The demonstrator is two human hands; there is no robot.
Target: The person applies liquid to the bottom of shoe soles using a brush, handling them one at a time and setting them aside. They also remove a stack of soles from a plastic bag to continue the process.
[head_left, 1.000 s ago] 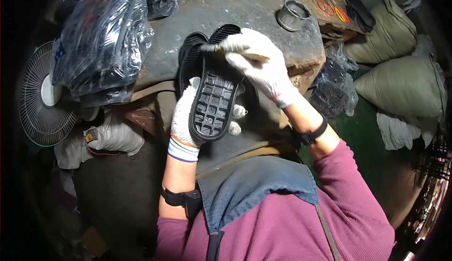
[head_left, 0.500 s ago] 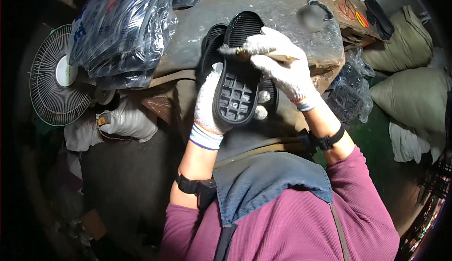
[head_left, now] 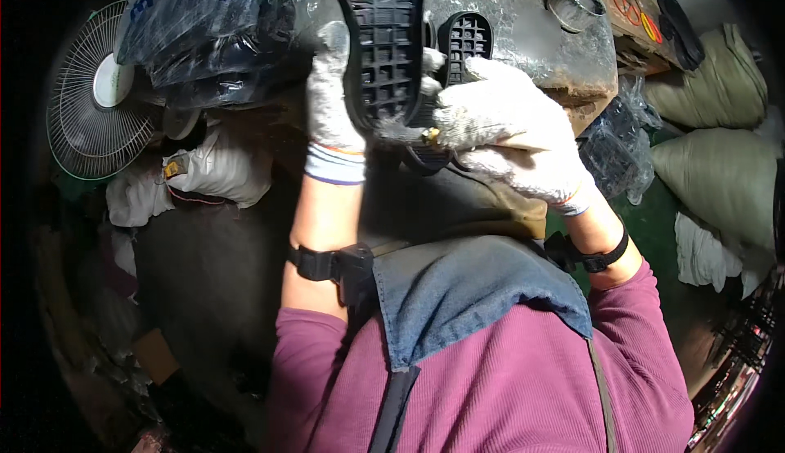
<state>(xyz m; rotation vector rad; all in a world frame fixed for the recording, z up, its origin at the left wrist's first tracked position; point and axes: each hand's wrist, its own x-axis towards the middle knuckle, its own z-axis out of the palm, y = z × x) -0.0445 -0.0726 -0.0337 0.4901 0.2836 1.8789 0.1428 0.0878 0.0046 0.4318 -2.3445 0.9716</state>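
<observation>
A black rubber shoe sole (head_left: pixel 383 36) with a grid of square recesses is lifted close to my face, tread side toward me. My left hand (head_left: pixel 331 101), in a white knit glove, grips it from behind along its left edge. At the sole's lower end my right hand (head_left: pixel 507 126), also in a white glove, pinches a small tool with a brass-coloured tip (head_left: pixel 428 135). A second black sole (head_left: pixel 466 36) lies on the grey worktable (head_left: pixel 523 36) just behind my right hand.
Clear plastic bags of black soles (head_left: pixel 221 20) are heaped at the upper left above a round wire fan (head_left: pixel 96 97). A metal can (head_left: pixel 575 3) stands on the table. Green sacks (head_left: pixel 719 167) lie at the right, white cloth bundles (head_left: pixel 217 175) at the left.
Both hands have raised the sole upward and nearer to my head. My right hand has shifted from the sole's upper end down to its lower end.
</observation>
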